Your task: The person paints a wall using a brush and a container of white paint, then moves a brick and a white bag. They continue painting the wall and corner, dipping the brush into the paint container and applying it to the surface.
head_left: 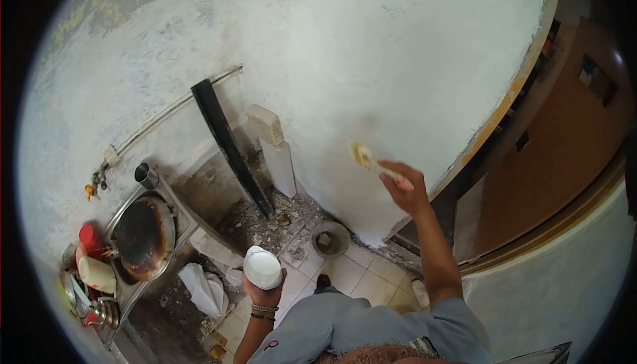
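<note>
My right hand (406,188) is closed around the handle of a paintbrush (363,156), whose pale, coated bristles point up and left, close to the wall (345,85). The wall carries a whitish coat, with a slightly darker patch around the brush. Low in front of me, my left hand (265,296) grips a small white container (263,269) from below and the side. White liquid that looks like paint shows inside it.
A bucket (330,239) stands on the tiled floor by the wall. Rubble, a dark upright beam (229,145) and a pale block (275,158) fill the corner. Left is a sink counter with a blackened pan (141,238) and kitchenware. A brown door (551,145) is at right.
</note>
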`<state>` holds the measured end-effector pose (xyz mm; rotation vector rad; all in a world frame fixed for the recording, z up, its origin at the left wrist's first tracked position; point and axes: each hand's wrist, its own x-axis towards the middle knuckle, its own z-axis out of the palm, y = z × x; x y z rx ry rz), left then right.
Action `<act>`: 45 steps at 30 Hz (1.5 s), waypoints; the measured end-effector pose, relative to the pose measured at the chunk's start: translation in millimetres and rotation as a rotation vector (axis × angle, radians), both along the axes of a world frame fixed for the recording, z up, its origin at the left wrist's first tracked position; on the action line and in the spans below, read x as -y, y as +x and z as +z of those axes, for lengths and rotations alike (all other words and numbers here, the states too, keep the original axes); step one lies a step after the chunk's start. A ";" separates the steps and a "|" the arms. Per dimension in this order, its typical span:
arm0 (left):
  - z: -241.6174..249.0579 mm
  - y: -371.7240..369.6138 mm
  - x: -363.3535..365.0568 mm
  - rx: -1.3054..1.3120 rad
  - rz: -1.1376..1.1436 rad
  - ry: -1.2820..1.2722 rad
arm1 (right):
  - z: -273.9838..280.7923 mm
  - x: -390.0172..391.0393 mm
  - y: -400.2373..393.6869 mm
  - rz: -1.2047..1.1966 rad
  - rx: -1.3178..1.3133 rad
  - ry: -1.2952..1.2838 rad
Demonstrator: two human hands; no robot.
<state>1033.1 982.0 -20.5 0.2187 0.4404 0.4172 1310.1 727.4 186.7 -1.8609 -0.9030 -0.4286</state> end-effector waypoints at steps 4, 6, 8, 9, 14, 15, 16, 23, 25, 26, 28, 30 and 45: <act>4.2 45.9 -22.7 0.029 0.084 -0.036 | 60.1 -25.3 71.1 -0.024 0.167 0.000; 6.0 69.2 -34.4 0.049 0.085 -0.046 | 82.7 -35.7 101.4 -0.055 0.201 0.009; 2.5 84.9 -44.6 0.025 0.094 -0.075 | 107.3 -44.3 124.6 -0.093 0.198 0.015; -5.7 92.1 -51.4 0.059 0.076 -0.056 | 120.1 -48.1 138.7 -0.112 0.234 0.029; -25.2 127.8 -80.9 0.083 0.043 0.035 | 173.8 -35.5 211.6 -0.032 0.451 0.156; -26.8 130.5 -87.9 0.095 0.004 -0.008 | 181.7 -27.1 212.4 -0.201 0.399 0.099; -21.9 135.0 -96.8 0.113 -0.033 -0.052 | 198.8 -50.5 179.5 -0.324 0.352 0.111; -8.7 149.1 -149.3 0.059 -0.089 -0.030 | 187.7 -92.0 147.7 -0.263 0.189 -0.104; -15.5 151.8 -160.5 0.029 -0.116 0.000 | 175.1 -98.7 153.9 -0.260 0.205 -0.164; -19.0 155.6 -165.1 0.128 -0.124 -0.073 | 169.9 -97.7 160.2 -0.265 0.267 -0.190; -24.9 161.0 -177.7 0.103 -0.145 -0.109 | 175.5 -111.0 154.7 -0.315 0.336 -0.200; -22.0 172.5 -185.6 -0.001 -0.110 -0.087 | 190.5 -122.9 143.4 -0.410 0.358 -0.181; -9.8 199.6 -196.6 0.033 -0.220 -0.152 | 322.2 -98.8 185.0 -0.694 0.806 -0.050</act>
